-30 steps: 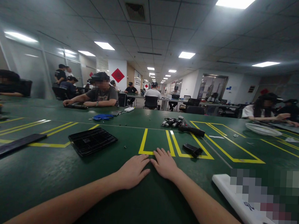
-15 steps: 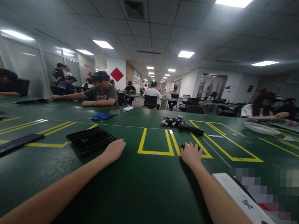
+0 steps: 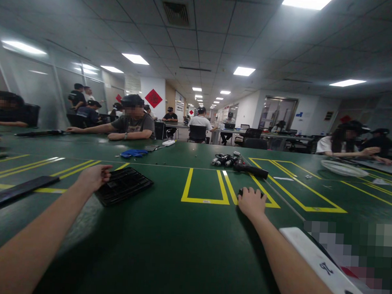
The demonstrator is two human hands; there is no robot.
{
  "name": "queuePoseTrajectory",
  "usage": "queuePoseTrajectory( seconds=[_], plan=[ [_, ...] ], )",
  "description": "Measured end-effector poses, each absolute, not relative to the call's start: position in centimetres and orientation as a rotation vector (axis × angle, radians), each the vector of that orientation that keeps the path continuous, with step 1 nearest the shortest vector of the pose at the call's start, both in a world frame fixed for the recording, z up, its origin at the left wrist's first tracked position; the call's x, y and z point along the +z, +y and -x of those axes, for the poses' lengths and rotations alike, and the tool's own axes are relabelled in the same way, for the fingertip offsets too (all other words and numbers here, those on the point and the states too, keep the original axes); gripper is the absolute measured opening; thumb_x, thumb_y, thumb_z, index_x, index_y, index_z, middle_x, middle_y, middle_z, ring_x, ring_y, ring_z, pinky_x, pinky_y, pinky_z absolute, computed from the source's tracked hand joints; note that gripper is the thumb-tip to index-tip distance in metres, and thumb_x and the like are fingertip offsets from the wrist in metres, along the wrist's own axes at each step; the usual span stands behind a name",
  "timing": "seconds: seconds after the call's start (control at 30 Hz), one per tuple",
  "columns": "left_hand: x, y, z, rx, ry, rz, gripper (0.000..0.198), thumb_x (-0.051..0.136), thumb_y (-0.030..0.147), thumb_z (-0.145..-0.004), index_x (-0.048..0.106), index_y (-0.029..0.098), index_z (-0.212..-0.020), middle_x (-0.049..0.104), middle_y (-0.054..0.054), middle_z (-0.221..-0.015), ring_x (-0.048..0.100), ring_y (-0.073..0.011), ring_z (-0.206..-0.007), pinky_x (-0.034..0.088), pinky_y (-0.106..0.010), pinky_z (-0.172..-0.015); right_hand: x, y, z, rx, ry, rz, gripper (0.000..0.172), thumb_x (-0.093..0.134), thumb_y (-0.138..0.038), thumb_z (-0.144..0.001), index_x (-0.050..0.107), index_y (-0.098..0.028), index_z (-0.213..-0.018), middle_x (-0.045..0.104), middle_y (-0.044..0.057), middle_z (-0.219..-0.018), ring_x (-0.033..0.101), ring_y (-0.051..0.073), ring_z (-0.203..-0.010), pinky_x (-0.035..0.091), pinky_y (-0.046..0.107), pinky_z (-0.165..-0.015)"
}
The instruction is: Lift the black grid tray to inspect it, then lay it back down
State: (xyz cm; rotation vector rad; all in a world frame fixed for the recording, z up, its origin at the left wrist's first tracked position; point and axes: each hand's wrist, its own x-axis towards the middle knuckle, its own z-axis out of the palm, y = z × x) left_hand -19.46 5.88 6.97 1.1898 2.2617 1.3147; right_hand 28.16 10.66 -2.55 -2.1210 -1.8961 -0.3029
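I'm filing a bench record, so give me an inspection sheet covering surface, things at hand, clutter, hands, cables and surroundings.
Surface: green table, marked with yellow tape.
Things at hand: small black part, mostly covered; black ribbed piece, lying on the table.
Clutter: blue item, long dark bar, white bar.
Hands: left hand at the black ribbed piece's left edge, fingers curled, contact unclear; right hand over the small black part, grip hidden.
Cables: possibly in the dark bundle; too small to tell.
Surroundings: seated people, ceiling lights lit.

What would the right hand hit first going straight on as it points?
Beyond the black part it covers, the right hand would likely meet the dark rod; depth and clearance are hard to judge.
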Motion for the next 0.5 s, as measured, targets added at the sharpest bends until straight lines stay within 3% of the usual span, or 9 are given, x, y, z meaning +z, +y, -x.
queuePoseTrajectory(
  seconds=[0.1,0.2,0.3,0.4,0.5],
  plan=[
    [5.8,5.7,21.2,0.739,2.526,-1.428,0.036,0.044,0.045,-0.075,0.061,0.013,-0.077,0.062,-0.009,-0.073,0.058,-0.0273,-0.083,0.046,-0.032,-0.065,-2.5,10.7,-28.1,-0.273,-1.888,2.123,0.040,0.037,-0.034,-0.080,0.051,-0.015,-0.112,0.050,0.014,-0.117,0.036,0.034,-0.112,0.021,0.055,-0.090],
    [5.0,5.9,21.5,0.323,2.545,-1.600,0.036,0.056,0.045,-0.066,0.062,0.010,-0.068,0.064,-0.012,-0.078,0.058,-0.0280,-0.084,0.043,-0.031,-0.070,-2.5,10.7,-28.3,-0.262,-1.828,2.128,0.041,0.040,-0.033,-0.079,0.049,-0.016,-0.115,0.045,0.013,-0.123,0.030,0.036,-0.118,0.020,0.057,-0.091],
    [4.8,5.9,21.3,0.250,2.538,-1.646,0.029,0.059,0.040,-0.065,0.059,0.012,-0.060,0.063,-0.010,-0.071,0.059,-0.0260,-0.079,0.042,-0.029,-0.068,-2.5,10.8,-28.8,-0.220,-1.765,2.160,0.039,0.041,-0.031,-0.079,0.049,-0.016,-0.114,0.045,0.014,-0.122,0.029,0.036,-0.118,0.020,0.059,-0.090],
    [4.6,5.8,21.0,0.234,2.578,-1.706,0.029,0.059,0.039,-0.066,0.053,0.013,-0.055,0.060,-0.007,-0.064,0.058,-0.0259,-0.076,0.041,-0.029,-0.066,-2.3,11.1,-29.4,-0.157,-1.756,2.150,0.034,0.042,-0.027,-0.079,0.053,-0.015,-0.109,0.052,0.014,-0.113,0.038,0.035,-0.111,0.027,0.054,-0.088],
    [4.6,6.1,19.5,0.466,2.564,-1.733,0.033,0.057,0.044,-0.067,0.051,0.013,-0.057,0.056,-0.005,-0.061,0.058,-0.0268,-0.074,0.040,-0.031,-0.065,-1.9,11.5,-29.1,-0.024,-1.764,1.971,0.038,0.046,-0.028,-0.078,0.052,-0.016,-0.114,0.053,0.011,-0.114,0.042,0.031,-0.107,0.032,0.044,-0.090]
  ],
)
